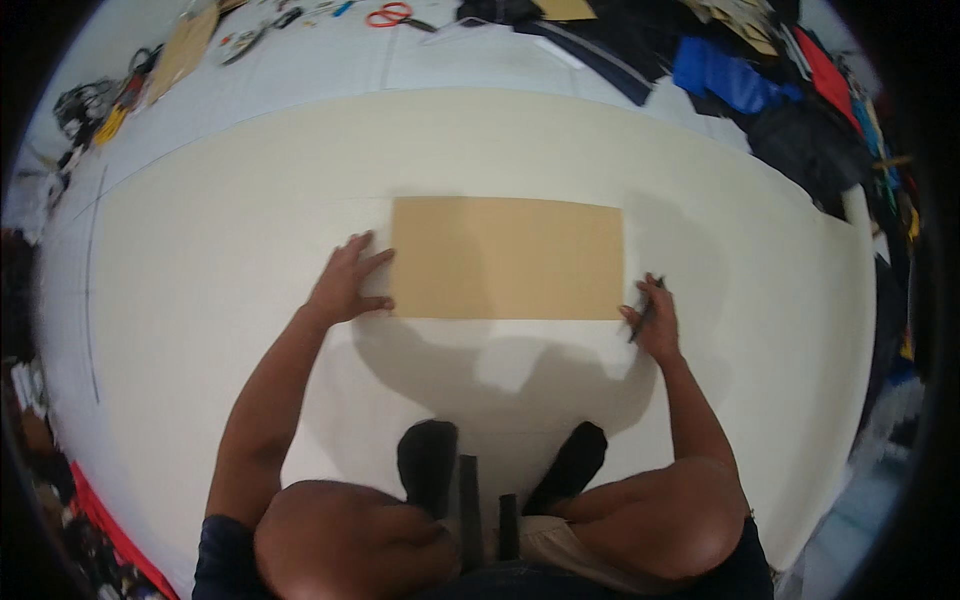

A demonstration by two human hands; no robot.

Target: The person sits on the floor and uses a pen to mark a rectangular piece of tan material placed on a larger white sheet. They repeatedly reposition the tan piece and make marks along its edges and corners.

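Observation:
A tan rectangular sheet of cardboard (508, 258) lies flat on a large cream-coloured sheet (230, 200) spread over the floor. At the cardboard's left edge, my left hand (350, 280) rests with its fingers spread, the fingertips touching or very close to that edge. By the lower right corner, my right hand (655, 315) holds a dark, slim pen (646, 312), slanted between the fingers. The right thumb is near the cardboard's right edge; whether it touches, I cannot tell.
Beyond the cream sheet lie red-handled scissors (389, 15), a blue cloth bundle (735, 75) and black fabric (805, 140). Cables (90, 110) are heaped at the far left. My feet in black socks (428, 465) stand on the sheet, near the cardboard.

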